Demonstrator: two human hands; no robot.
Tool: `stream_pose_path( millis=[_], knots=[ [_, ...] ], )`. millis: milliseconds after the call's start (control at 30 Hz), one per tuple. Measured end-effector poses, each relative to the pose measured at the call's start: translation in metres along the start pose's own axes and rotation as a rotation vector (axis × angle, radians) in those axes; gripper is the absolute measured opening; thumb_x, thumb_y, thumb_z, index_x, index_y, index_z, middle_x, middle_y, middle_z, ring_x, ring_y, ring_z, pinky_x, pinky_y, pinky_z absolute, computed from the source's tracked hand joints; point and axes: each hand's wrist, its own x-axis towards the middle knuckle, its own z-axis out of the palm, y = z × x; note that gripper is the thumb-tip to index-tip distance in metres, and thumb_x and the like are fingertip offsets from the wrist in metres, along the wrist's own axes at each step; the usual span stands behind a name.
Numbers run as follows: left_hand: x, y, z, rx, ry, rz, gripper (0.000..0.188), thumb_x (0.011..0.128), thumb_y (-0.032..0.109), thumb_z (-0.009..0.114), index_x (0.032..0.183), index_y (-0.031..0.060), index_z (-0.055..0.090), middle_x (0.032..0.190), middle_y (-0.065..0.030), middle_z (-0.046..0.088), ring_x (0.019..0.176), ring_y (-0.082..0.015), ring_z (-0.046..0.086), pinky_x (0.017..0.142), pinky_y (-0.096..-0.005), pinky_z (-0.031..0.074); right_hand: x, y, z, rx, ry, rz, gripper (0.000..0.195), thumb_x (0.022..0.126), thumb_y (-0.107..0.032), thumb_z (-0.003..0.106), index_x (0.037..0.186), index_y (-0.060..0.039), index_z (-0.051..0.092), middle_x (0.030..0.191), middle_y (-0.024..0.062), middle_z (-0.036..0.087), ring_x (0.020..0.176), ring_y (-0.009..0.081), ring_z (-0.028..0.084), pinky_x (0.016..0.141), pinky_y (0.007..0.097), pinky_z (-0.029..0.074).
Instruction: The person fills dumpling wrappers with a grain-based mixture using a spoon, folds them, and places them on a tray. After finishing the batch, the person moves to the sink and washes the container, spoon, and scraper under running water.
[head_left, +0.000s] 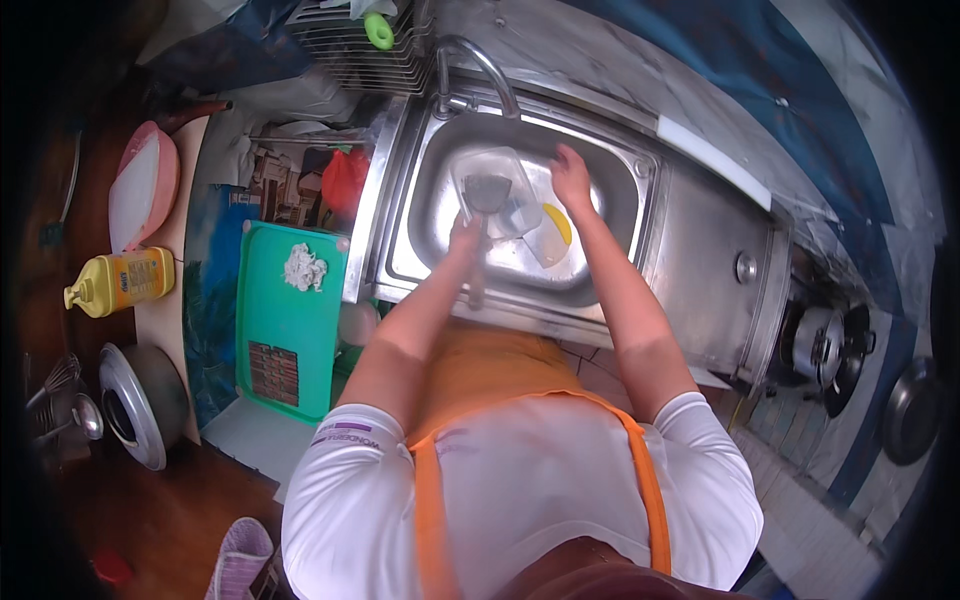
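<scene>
My left hand (466, 238) grips a turner by its handle near the blade. The turner's grey slotted-looking blade (487, 193) is above a clear plastic container (480, 161) in the stainless steel sink basin (615, 217). Its handle runs back over the sink's front edge. My right hand (574, 176), slightly blurred, hovers over the basin's right half, with nothing visible in it. Below that hand lies a flat, pale item with a curved yellow edge (556, 225); its exact kind is unclear. A curved chrome faucet (487, 60) stands behind the basin.
Left of the sink, a green tray-like surface (292, 337) bears a crumpled white scrubber (305, 268). Further left are a yellow pump bottle (127, 281), a pink basin (154, 184) and a lidded pot (142, 405). A wire rack (360, 56) stands behind; a metal pot (817, 345) sits far right.
</scene>
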Motion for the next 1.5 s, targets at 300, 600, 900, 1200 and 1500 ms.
stream_pose_path(
  millis=[300,600,900,1200,1500],
  knots=[
    [-0.018,-0.003,0.011,0.722,0.416,0.411,0.067,0.077,0.025,0.068,0.13,-0.0056,0.039,0.124,-0.0266,0.047,0.11,-0.0308,0.051,0.086,-0.0392,0.047,0.056,-0.092,0.083,0.231,-0.474,-0.251,0.048,0.085,-0.036,0.062,0.123,-0.0089,0.052,0.105,0.0096,0.061,0.093,0.0228,0.06,0.082,0.0366,0.046],
    [-0.092,0.101,0.018,-0.075,-0.106,0.315,0.017,0.092,0.016,0.05,0.098,0.0023,0.058,0.077,-0.0036,0.058,0.066,-0.0122,0.056,0.06,-0.0262,0.048,0.015,-0.1,0.066,0.55,-0.342,-0.219,0.038,0.09,-0.021,0.056,0.123,-0.0034,0.048,0.123,0.0117,0.053,0.113,0.0218,0.05,0.096,0.0345,0.039],
    [0.027,0.068,0.109,-0.548,-0.202,0.391,0.026,0.095,0.031,0.046,0.106,0.0082,0.053,0.094,-0.0034,0.057,0.091,-0.0146,0.055,0.078,-0.0296,0.046,-0.005,-0.024,0.058,0.281,-0.252,-0.088,0.044,0.093,-0.027,0.048,0.124,0.0048,0.045,0.116,0.0202,0.053,0.109,0.0276,0.051,0.093,0.0344,0.04],
    [0.063,0.124,0.125,0.251,-0.51,0.445,0.035,0.09,0.034,0.05,0.081,0.0029,0.062,0.066,-0.0068,0.061,0.063,-0.0182,0.061,0.067,-0.0311,0.05,-0.074,0.017,0.026,-0.144,-0.237,0.294,0.057,0.089,-0.039,0.052,0.118,0.0096,0.048,0.105,0.0278,0.058,0.104,0.0428,0.054,0.089,0.0447,0.042],
    [0.04,0.133,0.116,1.593,-0.299,0.675,0.061,0.092,0.052,0.033,0.104,0.0016,0.065,0.103,-0.0234,0.062,0.11,-0.0369,0.053,0.1,-0.0463,0.034,-0.142,-0.011,-0.025,-0.399,-0.304,0.131,0.022,0.086,-0.021,0.058,0.094,-0.0012,0.057,0.074,0.0157,0.062,0.06,0.0332,0.06,0.053,0.04,0.047]
  ],
)
